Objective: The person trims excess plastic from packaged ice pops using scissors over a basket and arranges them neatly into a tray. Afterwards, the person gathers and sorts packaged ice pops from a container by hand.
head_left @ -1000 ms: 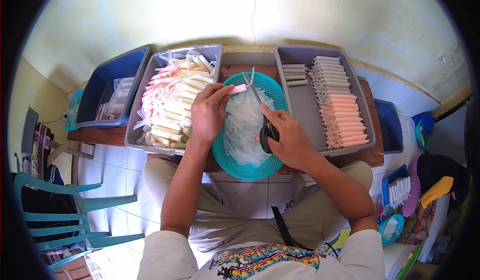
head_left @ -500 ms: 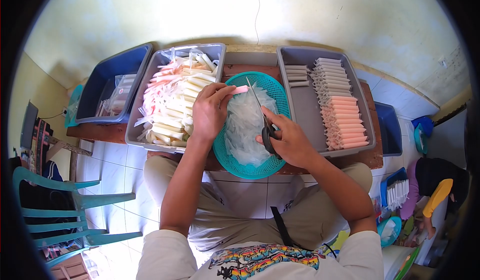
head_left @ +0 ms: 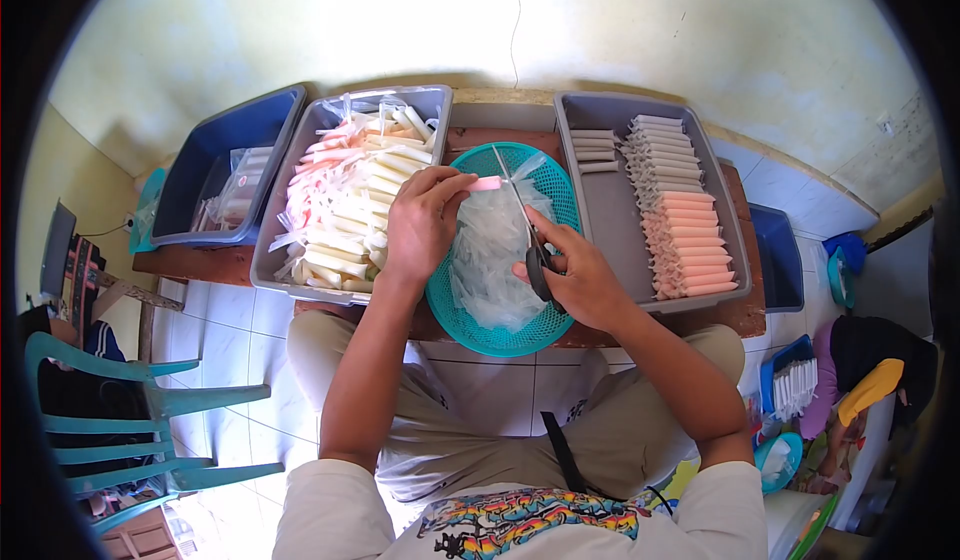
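Observation:
Between the fingertips of my left hand (head_left: 422,222) is a pink filled plastic tube, like an ice pop (head_left: 485,184), its free end pointing right. My right hand (head_left: 582,278) grips black-handled scissors (head_left: 539,272), the blades pointing up and away from me beside the tube's end. Whether the blades touch its plastic is hard to see. Below both hands sits a turquoise mesh basket (head_left: 437,310) holding a heap of clear plastic scraps (head_left: 490,285). On the left, a grey tray (head_left: 262,265) holds jumbled pink and cream tubes (head_left: 340,215) with long plastic ends.
A grey tray (head_left: 612,240) on the right holds neat rows of trimmed tubes (head_left: 692,235). Dark blue bins (head_left: 185,195) stand at both outer sides. A teal plastic chair (head_left: 150,425) is at lower left. At right, another person (head_left: 865,365) bends over several items.
The pink tube has shifted slightly right, and the scissor blades have moved a little along its end. The other person's arm at right has moved.

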Action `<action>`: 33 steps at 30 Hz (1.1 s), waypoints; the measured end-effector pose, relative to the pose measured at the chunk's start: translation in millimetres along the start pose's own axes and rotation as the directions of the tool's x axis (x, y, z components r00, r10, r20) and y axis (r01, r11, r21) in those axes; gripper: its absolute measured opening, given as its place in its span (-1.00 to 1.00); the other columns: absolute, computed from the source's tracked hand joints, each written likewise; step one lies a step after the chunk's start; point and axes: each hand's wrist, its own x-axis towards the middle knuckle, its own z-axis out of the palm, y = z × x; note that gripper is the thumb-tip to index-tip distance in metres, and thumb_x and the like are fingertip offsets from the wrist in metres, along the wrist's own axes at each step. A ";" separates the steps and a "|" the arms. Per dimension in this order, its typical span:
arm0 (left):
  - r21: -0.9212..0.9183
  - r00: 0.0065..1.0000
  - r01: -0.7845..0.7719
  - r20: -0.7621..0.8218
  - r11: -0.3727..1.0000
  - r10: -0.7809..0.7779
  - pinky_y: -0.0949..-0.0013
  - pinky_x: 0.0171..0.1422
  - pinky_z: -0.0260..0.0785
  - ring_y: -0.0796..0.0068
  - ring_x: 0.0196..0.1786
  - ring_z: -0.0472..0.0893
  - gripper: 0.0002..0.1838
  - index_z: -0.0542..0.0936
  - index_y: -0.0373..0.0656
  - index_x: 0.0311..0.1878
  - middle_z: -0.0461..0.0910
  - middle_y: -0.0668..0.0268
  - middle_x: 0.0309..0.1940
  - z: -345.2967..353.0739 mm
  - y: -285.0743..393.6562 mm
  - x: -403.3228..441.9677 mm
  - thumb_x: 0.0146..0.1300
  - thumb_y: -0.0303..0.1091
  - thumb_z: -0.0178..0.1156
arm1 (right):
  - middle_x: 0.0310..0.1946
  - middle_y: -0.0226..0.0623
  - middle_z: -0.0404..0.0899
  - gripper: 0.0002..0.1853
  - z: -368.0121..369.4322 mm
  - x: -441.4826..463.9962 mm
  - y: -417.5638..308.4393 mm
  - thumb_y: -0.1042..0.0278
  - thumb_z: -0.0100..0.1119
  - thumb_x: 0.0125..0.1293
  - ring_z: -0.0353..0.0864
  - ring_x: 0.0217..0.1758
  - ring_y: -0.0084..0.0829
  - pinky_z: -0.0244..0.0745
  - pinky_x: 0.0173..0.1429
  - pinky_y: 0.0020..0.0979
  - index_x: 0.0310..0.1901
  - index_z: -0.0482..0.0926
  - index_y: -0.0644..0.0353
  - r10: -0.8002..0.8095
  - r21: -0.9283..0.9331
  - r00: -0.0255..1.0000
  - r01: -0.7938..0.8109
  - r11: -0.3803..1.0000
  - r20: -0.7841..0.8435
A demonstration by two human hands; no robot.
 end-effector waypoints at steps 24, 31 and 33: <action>0.005 1.000 0.011 -0.028 1.000 -0.011 0.13 0.08 0.61 0.09 -0.05 0.75 -0.75 0.80 -0.14 0.04 0.75 0.21 -0.09 -3.1 1.6 -1.0 0.31 -0.55 0.42 | 0.11 0.01 0.47 -0.11 5.2 0.3 0.4 0.11 0.49 0.45 0.71 -0.15 -0.23 0.64 -0.03 -0.25 0.66 0.27 0.30 0.088 0.081 0.995 -0.091 0.993 0.043; -0.136 0.998 0.054 -0.028 0.989 -0.059 0.18 0.05 0.64 0.13 -0.01 0.78 -0.60 0.76 -0.16 0.21 0.75 0.12 0.00 -6.0 7.0 1.1 0.35 -0.70 0.33 | 0.20 0.12 0.44 -0.10 23.6 7.9 20.5 0.20 0.46 0.40 0.62 0.19 0.05 0.58 0.25 -0.12 0.66 0.25 0.30 -0.070 -0.398 0.997 0.081 0.914 0.040; -0.151 0.999 0.019 -0.039 0.988 -0.025 0.23 0.09 0.66 0.19 0.03 0.80 -0.57 0.75 -0.17 0.24 0.76 0.11 0.03 -5.9 5.3 1.2 0.36 -0.73 0.31 | 0.27 0.22 0.38 -0.14 35.7 9.0 22.8 0.34 0.39 0.35 0.66 0.14 0.18 0.64 0.24 -0.03 0.62 0.25 0.41 0.024 -0.482 0.999 -0.003 0.876 0.038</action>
